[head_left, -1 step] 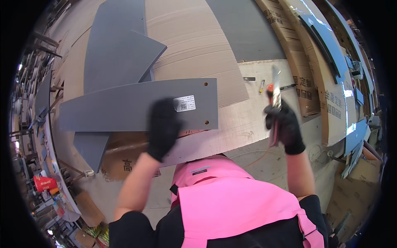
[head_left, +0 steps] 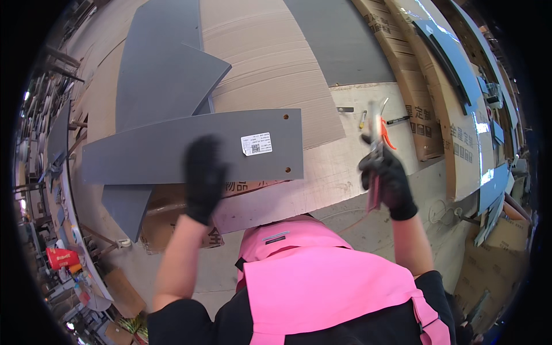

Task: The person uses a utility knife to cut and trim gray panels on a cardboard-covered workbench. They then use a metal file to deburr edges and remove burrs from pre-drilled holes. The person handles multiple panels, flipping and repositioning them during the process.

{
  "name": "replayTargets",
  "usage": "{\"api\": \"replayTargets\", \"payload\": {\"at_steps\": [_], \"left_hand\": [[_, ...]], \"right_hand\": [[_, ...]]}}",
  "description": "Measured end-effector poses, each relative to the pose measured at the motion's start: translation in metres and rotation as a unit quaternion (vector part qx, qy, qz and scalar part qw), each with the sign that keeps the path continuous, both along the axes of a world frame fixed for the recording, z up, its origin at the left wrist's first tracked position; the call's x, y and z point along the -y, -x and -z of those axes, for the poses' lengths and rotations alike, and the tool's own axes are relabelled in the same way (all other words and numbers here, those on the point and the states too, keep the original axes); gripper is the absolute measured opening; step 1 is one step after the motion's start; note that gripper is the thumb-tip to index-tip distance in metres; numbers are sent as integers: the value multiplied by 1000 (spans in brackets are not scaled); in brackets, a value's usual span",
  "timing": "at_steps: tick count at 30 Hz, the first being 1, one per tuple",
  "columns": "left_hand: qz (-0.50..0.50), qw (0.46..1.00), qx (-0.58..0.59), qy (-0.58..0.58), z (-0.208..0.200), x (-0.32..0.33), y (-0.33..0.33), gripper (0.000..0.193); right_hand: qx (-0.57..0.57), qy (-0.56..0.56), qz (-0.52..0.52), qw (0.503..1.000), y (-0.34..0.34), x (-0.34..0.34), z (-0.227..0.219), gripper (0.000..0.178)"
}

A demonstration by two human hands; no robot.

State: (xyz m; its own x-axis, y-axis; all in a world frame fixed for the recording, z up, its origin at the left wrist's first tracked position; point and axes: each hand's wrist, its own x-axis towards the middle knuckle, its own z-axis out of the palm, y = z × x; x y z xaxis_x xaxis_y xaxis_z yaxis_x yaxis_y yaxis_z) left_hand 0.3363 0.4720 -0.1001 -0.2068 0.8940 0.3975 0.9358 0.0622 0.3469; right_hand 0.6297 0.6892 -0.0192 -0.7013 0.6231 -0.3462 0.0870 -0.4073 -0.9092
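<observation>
Left grip [head_left: 205, 172] shifted left from label [head_left: 256, 144]; cardboard [head_left: 264, 63] under grey panels [head_left: 155, 75]

As for the long gray panel [head_left: 146, 152]: lies flat and crosswise, narrows leftward along a curved far edge, bears 1 white label [head_left: 256, 144] and 2 round holes [head_left: 286, 117] near its squared right end. As for the silver hand tool [head_left: 376, 135] with orange trigger [head_left: 385, 134]: points away, held apart from that end, partly blurred.
</observation>
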Motion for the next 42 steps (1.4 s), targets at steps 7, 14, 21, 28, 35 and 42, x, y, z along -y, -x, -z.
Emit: {"api": "replayTargets", "payload": {"at_steps": [7, 14, 21, 28, 35, 42], "left_hand": [[-185, 961, -145, 142, 2, 139, 139, 57], [-217, 957, -125, 145, 20, 162, 148, 66], [-178, 969, -144, 93, 22, 164, 152, 70], [-152, 976, -97, 125, 14, 169, 158, 69], [-96, 988, -71, 102, 4, 188, 173, 60], [-62, 992, -40, 102, -3, 193, 187, 58]], "right_hand": [[123, -72, -162, 976, 21, 81, 40, 70], [200, -262, -194, 924, 84, 143, 62, 71], [244, -135, -123, 952, 95, 155, 54, 67], [146, -156, -203, 956, 155, 198, 61, 65], [215, -261, -200, 920, 192, 218, 60, 75], [84, -16, -248, 965, 230, 230, 58, 68]]}}
